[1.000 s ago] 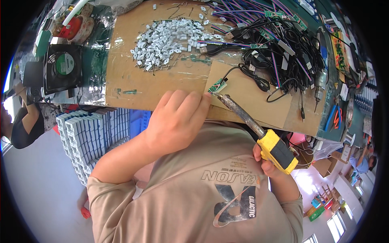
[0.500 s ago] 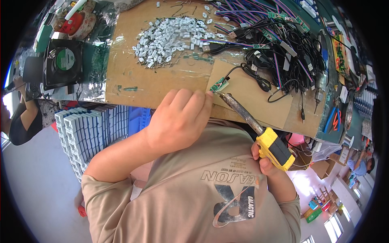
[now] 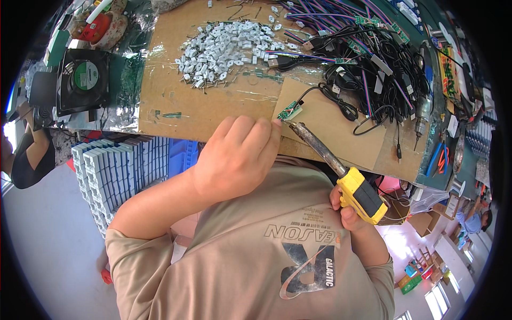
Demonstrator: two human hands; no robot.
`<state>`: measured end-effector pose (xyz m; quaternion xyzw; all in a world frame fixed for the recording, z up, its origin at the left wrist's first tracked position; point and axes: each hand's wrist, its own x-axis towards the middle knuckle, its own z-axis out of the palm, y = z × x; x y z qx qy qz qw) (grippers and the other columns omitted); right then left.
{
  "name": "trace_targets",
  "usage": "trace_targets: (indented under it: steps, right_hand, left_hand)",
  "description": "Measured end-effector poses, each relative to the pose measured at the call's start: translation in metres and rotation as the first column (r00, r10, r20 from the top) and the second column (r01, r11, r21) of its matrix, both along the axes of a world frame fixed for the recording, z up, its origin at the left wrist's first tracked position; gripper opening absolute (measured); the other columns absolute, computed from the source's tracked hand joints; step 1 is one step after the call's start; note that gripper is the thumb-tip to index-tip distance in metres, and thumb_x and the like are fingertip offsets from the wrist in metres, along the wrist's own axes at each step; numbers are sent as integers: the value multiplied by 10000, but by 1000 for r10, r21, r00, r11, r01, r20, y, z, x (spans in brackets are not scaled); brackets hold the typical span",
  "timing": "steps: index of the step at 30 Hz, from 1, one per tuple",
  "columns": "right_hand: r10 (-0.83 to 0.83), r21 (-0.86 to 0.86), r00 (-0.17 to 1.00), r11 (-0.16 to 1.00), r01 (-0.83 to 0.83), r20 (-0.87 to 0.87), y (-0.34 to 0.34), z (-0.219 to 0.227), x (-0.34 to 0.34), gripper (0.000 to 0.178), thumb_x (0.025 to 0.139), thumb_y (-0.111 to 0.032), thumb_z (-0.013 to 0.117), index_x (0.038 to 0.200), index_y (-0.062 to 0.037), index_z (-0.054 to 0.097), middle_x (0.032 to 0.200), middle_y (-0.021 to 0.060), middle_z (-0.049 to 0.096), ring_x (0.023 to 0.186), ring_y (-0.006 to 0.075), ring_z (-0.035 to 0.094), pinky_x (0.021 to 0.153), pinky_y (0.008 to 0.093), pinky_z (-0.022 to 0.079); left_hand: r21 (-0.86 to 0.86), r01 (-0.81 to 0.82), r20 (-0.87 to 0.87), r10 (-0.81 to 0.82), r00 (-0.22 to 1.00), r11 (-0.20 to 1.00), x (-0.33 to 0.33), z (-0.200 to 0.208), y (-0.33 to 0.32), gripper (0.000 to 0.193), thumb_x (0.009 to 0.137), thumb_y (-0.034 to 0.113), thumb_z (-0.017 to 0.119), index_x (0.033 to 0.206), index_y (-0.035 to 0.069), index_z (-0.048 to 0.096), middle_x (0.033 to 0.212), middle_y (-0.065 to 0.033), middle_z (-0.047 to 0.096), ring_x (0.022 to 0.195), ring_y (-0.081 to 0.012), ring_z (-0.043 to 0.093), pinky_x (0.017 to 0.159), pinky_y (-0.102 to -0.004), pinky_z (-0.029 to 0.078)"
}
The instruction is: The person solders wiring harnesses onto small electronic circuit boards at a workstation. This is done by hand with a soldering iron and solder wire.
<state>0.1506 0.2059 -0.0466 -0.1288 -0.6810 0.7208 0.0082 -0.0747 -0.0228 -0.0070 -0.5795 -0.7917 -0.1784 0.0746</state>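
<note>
My left hand [image 3: 237,154] is closed at the table's near edge, fingers curled and pressed together. Its fingertips meet the near end of a small green circuit board [image 3: 289,110], and whatever they pinch is hidden. A black cable leads away from that board, which lies on a flat cardboard sheet [image 3: 330,130]. In my right hand [image 3: 349,212] is a yellow-and-black soldering iron [image 3: 364,196], gripped by its handle. The iron's dark, worn barrel slants up and left, its tip close beside my left fingertips and the board's near end.
A heap of small white plastic parts [image 3: 226,50] and screws lies on the cardboard-topped table. Black USB cables [image 3: 368,80] with more green boards are piled at the right, near a power screwdriver [image 3: 421,114]. A black fan [image 3: 82,80] stands left. Stacked white parts [image 3: 114,170] sit below the table.
Both hands, the soldering iron and the board keep almost the same places. The whole view has shifted very slightly.
</note>
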Motion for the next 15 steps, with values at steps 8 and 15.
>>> trace_targets:
  steps: [8, 15]
  right_hand:
    - [-1, -50, 1000, 999, 2, 10, 2, 2, 0, 608, 824, -543, 779, 973, 17, 594, 776, 66, 604, 599, 121, 555, 498, 251, 421]
    - [-236, -283, 972, 932, 226, -4, 6, 11, 27, 651, 755, -491, 866, 1098, -8, 598, 852, 68, 613, 671, 128, 543, 573, 254, 432]
  left_hand:
    - [7, 3, 12, -3, 1000, 1000, 0, 1, 2, 423, 726, 63, 630, 1110, -114, 649, 955, -133, 583, 739, -237, 540, 630, -344, 462]
    - [16, 26, 20, -26, 999, 1000, -1, 3, 8, 396, 727, 50, 669, 1102, -78, 662, 992, -140, 611, 827, -271, 607, 673, -365, 492]
